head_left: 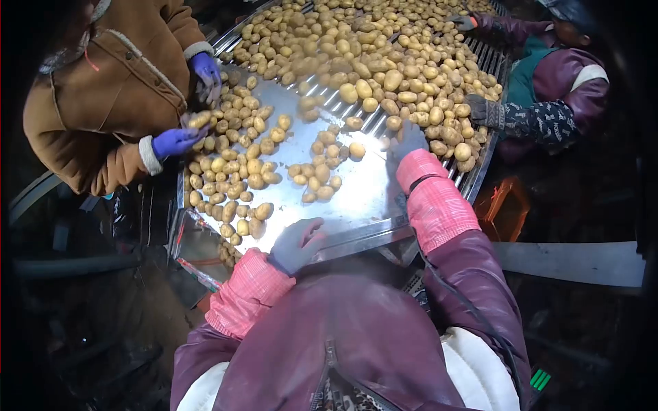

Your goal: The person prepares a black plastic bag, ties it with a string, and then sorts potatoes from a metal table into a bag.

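Observation:
My left hand [296,245], in a pale grey glove, rests at the near edge of the metal table [367,185]. Its fingers are apart and hold nothing. Just beyond it lie loose potatoes [263,211] on the sheet metal. My right hand [409,140], in a dark grey glove, reaches to where the sheet meets the metal rollers [346,109]. Potatoes [393,123] lie right beside it; its fingers are smeared and partly lost against the background. A small cluster of potatoes [322,175] sits between my two hands.
A large heap of potatoes [384,55] covers the rollers at the back. At left, a co-worker's purple-gloved hand [177,140] holds a potato [199,120]. Another person's patterned glove [485,111] touches the heap at right. An orange crate [504,209] stands below the right edge.

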A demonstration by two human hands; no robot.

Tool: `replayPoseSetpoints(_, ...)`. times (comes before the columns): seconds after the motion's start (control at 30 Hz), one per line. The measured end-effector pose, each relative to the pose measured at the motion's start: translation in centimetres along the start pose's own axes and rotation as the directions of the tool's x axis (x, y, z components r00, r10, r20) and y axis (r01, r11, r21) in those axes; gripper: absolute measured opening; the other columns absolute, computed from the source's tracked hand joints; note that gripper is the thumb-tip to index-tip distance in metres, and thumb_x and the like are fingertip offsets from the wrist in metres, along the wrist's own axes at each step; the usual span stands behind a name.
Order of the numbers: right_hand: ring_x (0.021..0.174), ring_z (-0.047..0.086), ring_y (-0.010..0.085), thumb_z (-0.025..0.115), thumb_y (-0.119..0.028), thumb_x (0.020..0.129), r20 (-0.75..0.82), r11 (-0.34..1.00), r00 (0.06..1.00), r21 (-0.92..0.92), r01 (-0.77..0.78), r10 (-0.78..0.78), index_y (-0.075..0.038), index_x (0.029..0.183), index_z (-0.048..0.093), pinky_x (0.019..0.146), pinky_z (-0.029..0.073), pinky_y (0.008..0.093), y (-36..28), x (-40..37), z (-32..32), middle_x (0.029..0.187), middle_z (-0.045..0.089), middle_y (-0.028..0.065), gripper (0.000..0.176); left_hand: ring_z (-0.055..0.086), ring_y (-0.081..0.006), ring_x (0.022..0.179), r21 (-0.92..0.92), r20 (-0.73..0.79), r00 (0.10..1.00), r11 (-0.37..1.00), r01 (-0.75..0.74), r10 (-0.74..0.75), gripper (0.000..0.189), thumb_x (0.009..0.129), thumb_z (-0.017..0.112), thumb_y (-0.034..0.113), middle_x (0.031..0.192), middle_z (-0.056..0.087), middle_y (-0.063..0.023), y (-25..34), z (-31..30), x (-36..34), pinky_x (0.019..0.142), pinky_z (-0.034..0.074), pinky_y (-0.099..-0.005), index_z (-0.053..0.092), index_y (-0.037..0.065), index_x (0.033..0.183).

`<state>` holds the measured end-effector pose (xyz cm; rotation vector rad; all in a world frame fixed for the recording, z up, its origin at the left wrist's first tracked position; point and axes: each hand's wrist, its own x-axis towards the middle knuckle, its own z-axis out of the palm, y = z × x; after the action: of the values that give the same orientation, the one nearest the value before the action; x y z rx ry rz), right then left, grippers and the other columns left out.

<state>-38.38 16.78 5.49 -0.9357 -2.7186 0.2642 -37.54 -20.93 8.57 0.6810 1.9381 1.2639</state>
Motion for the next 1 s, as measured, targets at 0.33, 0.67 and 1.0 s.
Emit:
replayPoseSetpoints(0.33,0.113,0.053,0.0369,0.069,-0.017,0.077,0.283,0.681,0.886,0.731,0.049,-0.367,-0.013,0.126,0.058,0.091,0.048,0.0431,-6.5,-5.1,-6.2,0.119,0.055,0.0166,0.050,0.063,-0.0241,0.081,-0.907,0.088,0.941,0.364,0.211,-0.328,0.044,0.095,0.053,0.037,0.097,0.064,-0.0088,5.1,-0.8,7.6,0.068,0.051,-0.0353,0.055,0.005,0.125)
replayPoseSetpoints(0.67,0.116,0.046,0.0337,0.071,-0.018,0.067,0.251,0.951,0.944,-0.165,0.260,-0.214,-0.026,0.116,0.063,0.092,0.047,0.0442,-3.2,4.6,-0.4,0.122,0.050,0.0092,0.050,0.058,-0.0192,0.065,-0.936,0.172,0.965,0.273,0.223,-0.200,0.037,0.091,0.058,0.024,0.085,0.064,-0.0066,1.0,0.1,9.6,0.053,0.045,-0.0307,0.058,0.003,0.122)
replayPoseSetpoints(1.0,0.103,0.056,0.0319,0.071,-0.034,0.081,0.286,0.595,0.735,0.780,0.195,-0.615,-0.012,0.109,0.069,0.087,0.049,0.0404,-6.7,4.1,-3.2,0.111,0.060,0.0123,0.036,0.063,-0.0224,0.078,-0.981,0.160,0.986,0.102,0.163,-0.041,0.053,0.093,0.056,0.031,0.116,0.063,-0.0145,2.8,-1.2,11.3,0.054,0.050,-0.0307,0.045,0.012,0.141)
